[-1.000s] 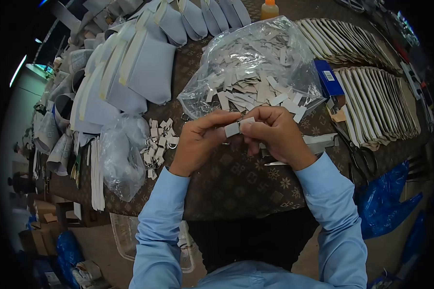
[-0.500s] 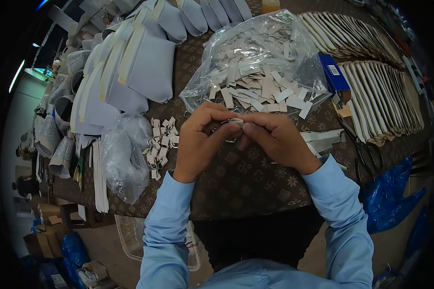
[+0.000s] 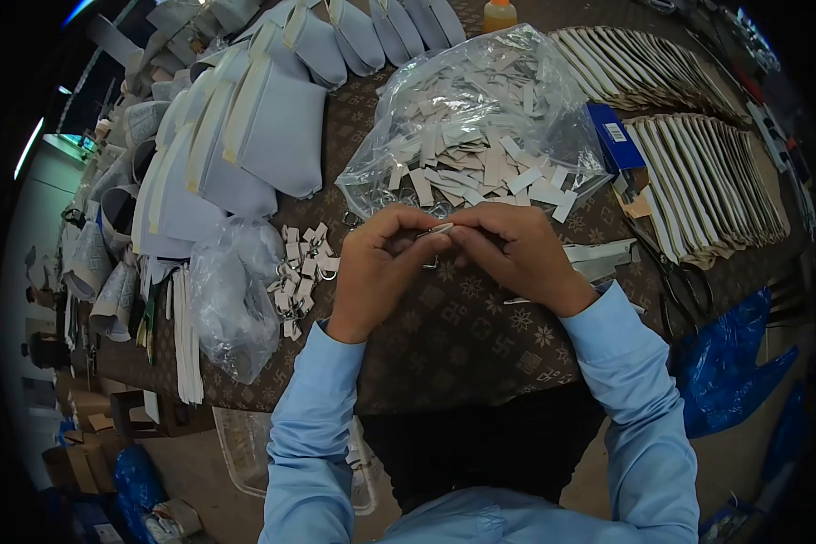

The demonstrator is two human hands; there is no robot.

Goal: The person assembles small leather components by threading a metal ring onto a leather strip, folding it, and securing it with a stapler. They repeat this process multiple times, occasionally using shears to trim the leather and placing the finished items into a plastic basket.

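My left hand (image 3: 378, 267) and my right hand (image 3: 510, 251) meet over the patterned brown table (image 3: 453, 335). Together they pinch a small grey strip (image 3: 437, 230) between the fingertips, and a small metal ring (image 3: 431, 263) hangs under it. Just beyond the hands lies an open clear plastic bag (image 3: 480, 127) full of several similar grey and beige strips. To the left of my left hand sits a small pile of finished tabs with rings (image 3: 299, 272).
Grey fabric pouches (image 3: 263, 136) are stacked at the back left. Rows of folded pieces (image 3: 707, 172) cover the right side, beside a blue box (image 3: 615, 136). Scissors (image 3: 675, 281) lie right of my right arm. A crumpled plastic bag (image 3: 231, 299) sits left. An orange-capped bottle (image 3: 500, 13) stands at the back.
The strip was held flat and visible between both hands one second ago; now it is folded edge-on between the fingertips, with the ring hanging beneath. The hands stayed close together.
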